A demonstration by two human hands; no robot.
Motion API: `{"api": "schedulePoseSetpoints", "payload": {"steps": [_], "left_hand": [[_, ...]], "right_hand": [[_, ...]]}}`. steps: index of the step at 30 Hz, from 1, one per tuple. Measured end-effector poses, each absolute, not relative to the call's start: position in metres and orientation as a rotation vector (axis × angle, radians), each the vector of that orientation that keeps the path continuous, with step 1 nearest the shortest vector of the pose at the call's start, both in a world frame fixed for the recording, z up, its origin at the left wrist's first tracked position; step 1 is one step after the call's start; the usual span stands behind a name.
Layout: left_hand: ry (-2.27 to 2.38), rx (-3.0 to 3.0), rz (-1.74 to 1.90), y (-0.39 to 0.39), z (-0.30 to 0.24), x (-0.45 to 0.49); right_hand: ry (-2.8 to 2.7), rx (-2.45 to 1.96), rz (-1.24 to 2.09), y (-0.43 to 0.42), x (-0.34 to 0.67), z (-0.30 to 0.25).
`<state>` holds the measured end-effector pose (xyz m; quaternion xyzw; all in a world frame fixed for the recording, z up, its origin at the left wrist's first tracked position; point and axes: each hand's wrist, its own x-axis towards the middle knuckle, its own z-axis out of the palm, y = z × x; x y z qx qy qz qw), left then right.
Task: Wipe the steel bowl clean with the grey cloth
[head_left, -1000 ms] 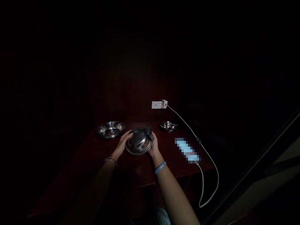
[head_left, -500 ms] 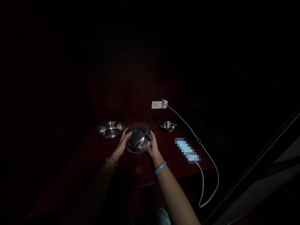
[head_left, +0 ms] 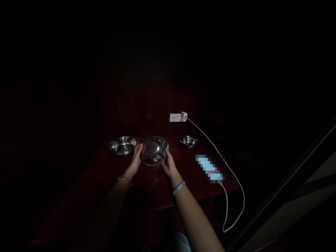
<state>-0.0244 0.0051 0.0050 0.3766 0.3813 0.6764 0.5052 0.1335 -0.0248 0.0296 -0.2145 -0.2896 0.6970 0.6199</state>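
Drifting slightly up the frame since a second ago, the stainless-steel bowl is sitting just below centre, underside showing, with the gray cloth lying farther across it. I'm seeing the left hand half closed, gripping the rim's left edge, while the right hand, also partly closed, is pressing the cloth against the right side. I'm judging the metal light, stiff and slick, the rim offering the surest hold.

2 hands; 1 upturned bowl; 1 cloth
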Motion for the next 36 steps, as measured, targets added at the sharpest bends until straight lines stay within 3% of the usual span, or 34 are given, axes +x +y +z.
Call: {"api": "schedulePoseSetpoints", "payload": {"steps": [36], "left_hand": [[0.908,1.135,1.481,-0.0015,0.0134,-0.0265]], "right_hand": [[-0.513,-0.461,1.597,-0.0191,0.1409,0.0284]]}}
